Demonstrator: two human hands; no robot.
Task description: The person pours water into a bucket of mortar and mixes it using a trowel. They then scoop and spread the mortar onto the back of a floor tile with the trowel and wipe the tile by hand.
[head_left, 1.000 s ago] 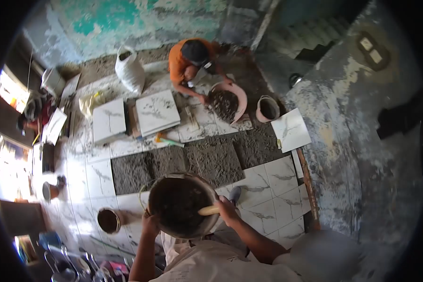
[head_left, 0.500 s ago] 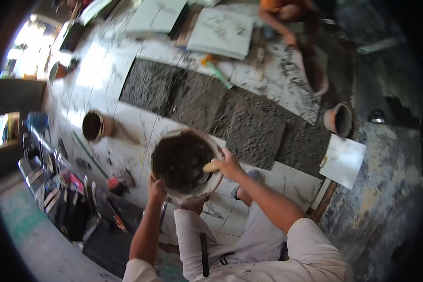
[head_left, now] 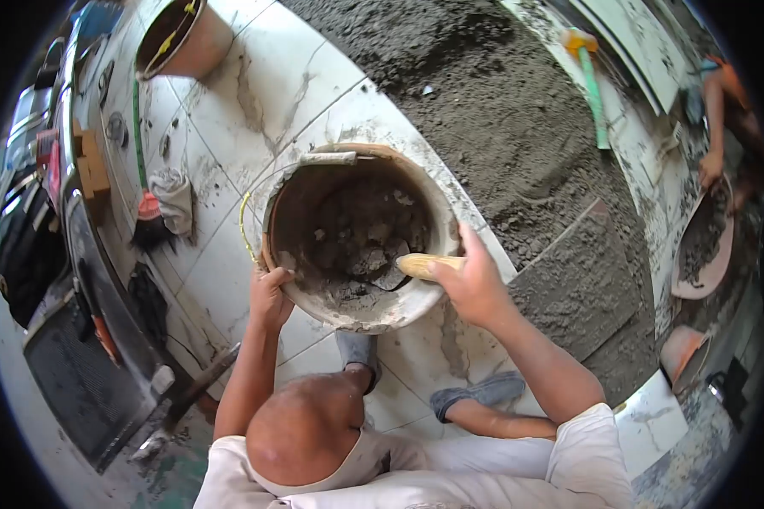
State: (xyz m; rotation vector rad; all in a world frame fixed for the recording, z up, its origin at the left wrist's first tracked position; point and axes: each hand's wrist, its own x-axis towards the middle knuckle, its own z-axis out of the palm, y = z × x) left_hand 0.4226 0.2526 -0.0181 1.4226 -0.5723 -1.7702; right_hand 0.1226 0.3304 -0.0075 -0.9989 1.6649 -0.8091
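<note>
While my left hand (head_left: 272, 295) grips the left side of the bucket (head_left: 384, 317), the thumb is bent over the rim and the other fingers are curled together against the wall, partly out of sight. My right hand (head_left: 475, 280) is at the right side, its thumb pressing the wooden handle of a trowel (head_left: 429, 267) close to the rim, with one finger stretched up along the outside; how the remaining fingers sit I cannot tell. The bucket is in front of me, near the middle, its mouth facing up over the white tile floor (head_left: 297, 110). Whether its base touches the tiles I cannot see. Inside lies a lumpy grey mix (head_left: 356, 225), and the far end of the trowel is down in it. A pale grip (head_left: 329, 159) rests across the far rim.

Far to the left stands a second bucket (head_left: 208, 47). Nearer on that side, a broom with a red head (head_left: 148, 206) lies just beside a grey cloth (head_left: 175, 202), and a dark backpack (head_left: 30, 263) rests further left. To the right spreads a bed of grey mortar (head_left: 518, 144); past it lies a green-handled hammer (head_left: 594, 97). At far right, a co-worker's hand (head_left: 711, 168) is at a pinkish tub (head_left: 696, 289).
</note>
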